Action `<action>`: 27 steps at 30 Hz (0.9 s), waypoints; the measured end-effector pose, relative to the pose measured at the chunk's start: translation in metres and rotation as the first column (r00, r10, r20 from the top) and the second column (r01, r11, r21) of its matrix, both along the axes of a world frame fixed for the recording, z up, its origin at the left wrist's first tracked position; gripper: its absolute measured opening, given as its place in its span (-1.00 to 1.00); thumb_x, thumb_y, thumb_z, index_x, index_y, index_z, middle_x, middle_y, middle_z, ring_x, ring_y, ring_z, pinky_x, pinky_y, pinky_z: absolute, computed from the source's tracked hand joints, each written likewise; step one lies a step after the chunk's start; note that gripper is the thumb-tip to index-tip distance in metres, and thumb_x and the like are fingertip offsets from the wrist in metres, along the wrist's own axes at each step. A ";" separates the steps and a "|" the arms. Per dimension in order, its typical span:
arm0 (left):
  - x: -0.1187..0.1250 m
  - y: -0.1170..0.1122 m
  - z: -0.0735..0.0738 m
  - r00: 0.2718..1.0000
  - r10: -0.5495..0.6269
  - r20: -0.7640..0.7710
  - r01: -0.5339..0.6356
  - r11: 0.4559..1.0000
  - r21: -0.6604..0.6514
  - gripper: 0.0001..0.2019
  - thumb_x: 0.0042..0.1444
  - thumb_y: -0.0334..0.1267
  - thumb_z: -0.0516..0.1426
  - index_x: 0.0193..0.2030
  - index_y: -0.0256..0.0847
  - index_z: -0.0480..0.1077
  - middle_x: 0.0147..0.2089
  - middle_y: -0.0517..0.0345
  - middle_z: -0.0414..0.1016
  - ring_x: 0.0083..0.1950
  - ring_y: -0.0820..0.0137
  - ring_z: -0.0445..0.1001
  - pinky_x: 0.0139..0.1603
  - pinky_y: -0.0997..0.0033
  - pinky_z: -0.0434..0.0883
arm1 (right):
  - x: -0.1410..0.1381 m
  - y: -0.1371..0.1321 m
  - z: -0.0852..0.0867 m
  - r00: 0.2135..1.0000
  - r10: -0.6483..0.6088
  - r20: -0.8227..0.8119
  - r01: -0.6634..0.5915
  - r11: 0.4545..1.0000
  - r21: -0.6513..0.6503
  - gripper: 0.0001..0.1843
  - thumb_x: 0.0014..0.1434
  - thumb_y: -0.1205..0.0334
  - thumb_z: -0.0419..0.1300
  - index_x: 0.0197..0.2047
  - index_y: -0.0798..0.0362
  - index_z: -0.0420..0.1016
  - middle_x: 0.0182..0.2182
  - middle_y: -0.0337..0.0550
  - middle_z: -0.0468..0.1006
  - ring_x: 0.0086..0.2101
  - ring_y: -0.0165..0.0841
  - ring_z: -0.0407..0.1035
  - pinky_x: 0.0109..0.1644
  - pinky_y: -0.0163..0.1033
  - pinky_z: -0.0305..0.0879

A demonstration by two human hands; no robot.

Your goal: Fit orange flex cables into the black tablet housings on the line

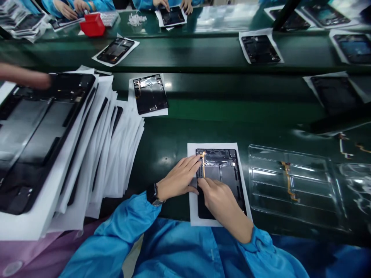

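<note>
In the head view, a black tablet back housing lies on a white paper sheet in front of me. An orange flex cable runs down its upper left side. My left hand rests at the housing's left edge, fingers stretched out, their tips by the cable's upper part. My right hand lies across the housing with thumb and fingers closed at the cable's lower end, which they hide. To the right, a clear plastic tray holds another orange flex cable.
At left leans a tall stack of housings and paper sheets, with another person's blurred finger above it. Another housing lies beyond. Further housings rest along the green line. Co-workers' hands and a red bin are across it.
</note>
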State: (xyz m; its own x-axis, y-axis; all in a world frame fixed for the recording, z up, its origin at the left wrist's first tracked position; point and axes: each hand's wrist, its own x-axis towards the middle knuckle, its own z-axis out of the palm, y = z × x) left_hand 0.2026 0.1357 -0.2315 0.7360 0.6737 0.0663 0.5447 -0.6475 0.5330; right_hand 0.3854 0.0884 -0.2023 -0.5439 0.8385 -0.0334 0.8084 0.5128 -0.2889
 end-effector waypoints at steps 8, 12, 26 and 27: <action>-0.001 -0.001 -0.001 1.000 0.004 0.013 -0.004 1.000 0.029 0.11 -0.12 -0.01 0.41 0.42 -0.28 -0.15 0.45 -0.32 -0.05 0.49 0.07 -0.11 0.45 0.07 0.02 | 0.017 0.005 0.001 0.998 -0.023 0.053 0.026 0.998 -0.063 -0.83 0.26 0.49 0.04 -0.20 0.08 0.40 -0.39 -0.15 0.55 -0.42 -0.33 0.45 -0.37 -0.28 0.17; -0.001 -0.001 -0.001 1.000 0.003 0.013 -0.003 1.000 0.029 0.10 -0.11 -0.01 0.41 0.42 -0.28 -0.14 0.45 -0.33 -0.06 0.49 0.05 -0.10 0.45 0.04 0.02 | 0.014 0.002 -0.001 0.996 -0.037 0.086 0.040 0.999 -0.024 -0.84 0.27 0.48 0.04 -0.24 0.09 0.40 -0.41 -0.14 0.54 -0.45 -0.31 0.44 -0.39 -0.25 0.15; -0.004 0.004 0.008 0.996 0.037 0.080 -0.037 0.999 -0.002 -0.22 0.16 -0.03 0.25 0.40 -0.19 -0.01 0.42 -0.19 0.06 0.45 0.14 0.04 0.39 0.09 0.15 | 0.041 -0.010 -0.009 0.580 -0.524 -0.623 0.315 0.850 -0.421 -0.83 0.28 0.19 0.15 -0.09 0.01 0.49 -0.19 -0.11 0.61 -0.19 -0.27 0.50 -0.05 -0.18 0.38; -0.002 0.010 0.011 0.992 0.086 0.095 -0.087 0.996 0.012 -0.39 0.25 -0.06 0.17 0.36 -0.17 0.08 0.40 -0.14 0.12 0.42 0.16 0.10 0.36 0.09 0.18 | 0.045 -0.012 -0.009 0.395 -0.624 -0.674 0.310 0.781 -0.542 -0.84 0.25 0.17 0.17 -0.13 0.00 0.50 -0.24 -0.14 0.60 -0.22 -0.29 0.50 -0.08 -0.18 0.40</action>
